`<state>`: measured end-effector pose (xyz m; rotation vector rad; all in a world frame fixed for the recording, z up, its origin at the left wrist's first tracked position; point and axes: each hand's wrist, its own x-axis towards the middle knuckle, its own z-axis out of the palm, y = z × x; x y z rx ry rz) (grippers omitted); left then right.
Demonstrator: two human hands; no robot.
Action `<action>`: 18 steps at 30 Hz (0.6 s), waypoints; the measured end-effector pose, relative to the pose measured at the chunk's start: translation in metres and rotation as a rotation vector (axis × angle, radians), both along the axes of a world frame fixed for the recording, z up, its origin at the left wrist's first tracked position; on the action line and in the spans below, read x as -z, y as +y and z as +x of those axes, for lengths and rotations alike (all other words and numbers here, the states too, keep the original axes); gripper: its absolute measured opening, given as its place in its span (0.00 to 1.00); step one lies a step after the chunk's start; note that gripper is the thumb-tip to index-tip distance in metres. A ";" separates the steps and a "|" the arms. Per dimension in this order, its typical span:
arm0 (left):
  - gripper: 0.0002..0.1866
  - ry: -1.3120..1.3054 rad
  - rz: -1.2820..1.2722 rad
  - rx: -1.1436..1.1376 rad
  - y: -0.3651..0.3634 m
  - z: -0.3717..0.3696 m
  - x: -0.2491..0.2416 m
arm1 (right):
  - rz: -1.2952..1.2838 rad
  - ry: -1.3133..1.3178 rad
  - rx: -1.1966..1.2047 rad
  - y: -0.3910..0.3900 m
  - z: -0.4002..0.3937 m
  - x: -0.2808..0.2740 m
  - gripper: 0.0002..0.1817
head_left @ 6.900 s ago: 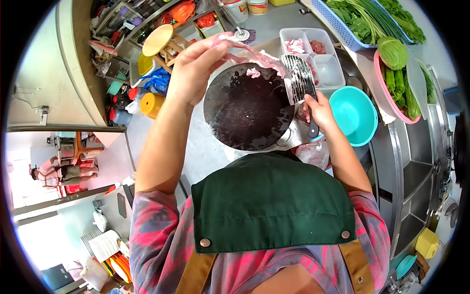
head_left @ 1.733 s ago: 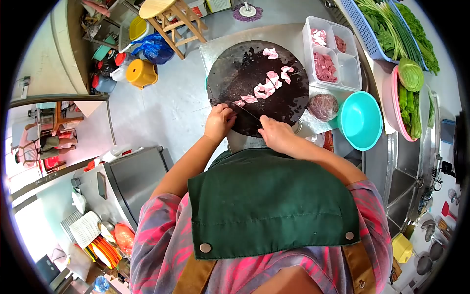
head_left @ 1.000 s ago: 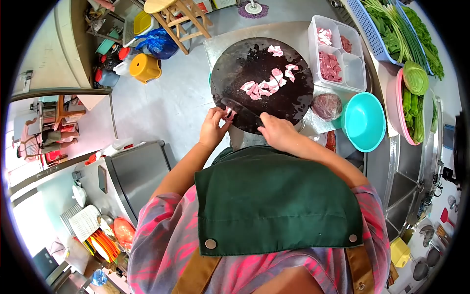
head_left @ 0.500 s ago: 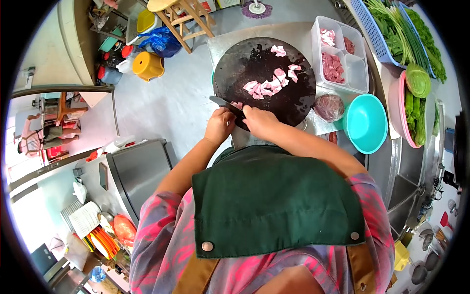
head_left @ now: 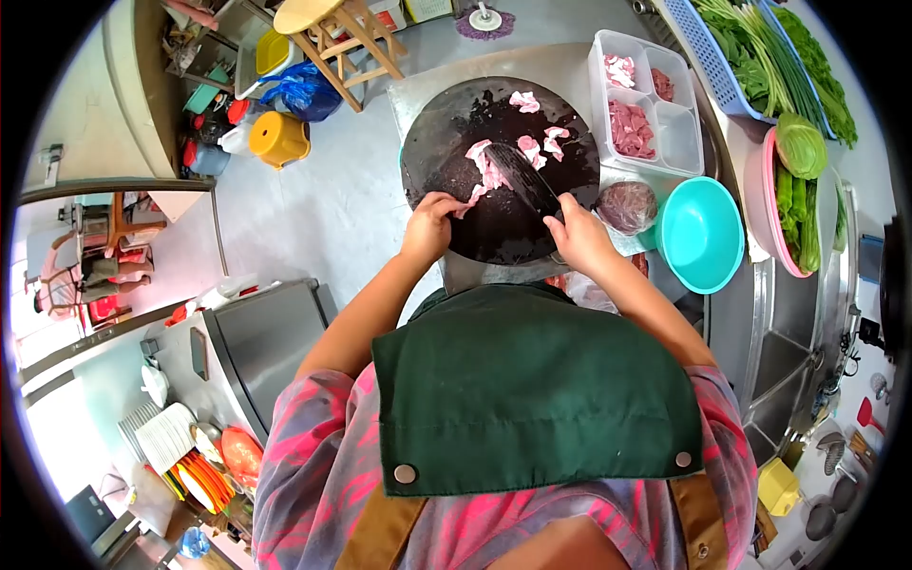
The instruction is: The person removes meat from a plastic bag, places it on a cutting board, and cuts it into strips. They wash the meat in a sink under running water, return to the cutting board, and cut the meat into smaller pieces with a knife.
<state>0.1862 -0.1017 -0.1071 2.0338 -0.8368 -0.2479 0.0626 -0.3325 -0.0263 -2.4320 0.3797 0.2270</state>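
Observation:
A round dark chopping board (head_left: 484, 237) lies in front of me with several pale pink pieces of raw meat (head_left: 528, 152) on it. My right hand (head_left: 581, 233) is closed round the handle of a broad dark-bladed knife (head_left: 522, 179), its blade slanting over the board against the meat. At the board's left edge, my left hand (head_left: 429, 230) has its fingers curled together on the end of a strip of meat (head_left: 469, 200). Part of the middle meat pile is hidden behind the blade.
Right of the board stand a clear divided container (head_left: 665, 142) with cut meat, a bagged dark lump (head_left: 627, 208) and a turquoise basin (head_left: 701, 237). Farther right are a blue vegetable basket (head_left: 698, 38) and a pink basin (head_left: 771, 209). A wooden stool (head_left: 309, 13) stands beyond.
The knife has swung from the board's near left edge to its middle right, with my right hand moving right. My left hand has shifted slightly up and left. Some meat has been pushed about.

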 end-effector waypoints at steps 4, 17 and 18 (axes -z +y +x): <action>0.08 -0.023 0.032 -0.098 0.000 -0.010 -0.010 | -0.015 -0.080 -0.117 0.003 -0.013 -0.002 0.15; 0.03 -0.247 0.165 0.068 -0.026 0.000 -0.001 | -0.002 0.041 -0.207 0.054 0.043 0.020 0.10; 0.03 -0.199 0.231 0.117 -0.025 -0.005 -0.007 | 0.005 0.066 -0.204 0.056 0.050 0.019 0.10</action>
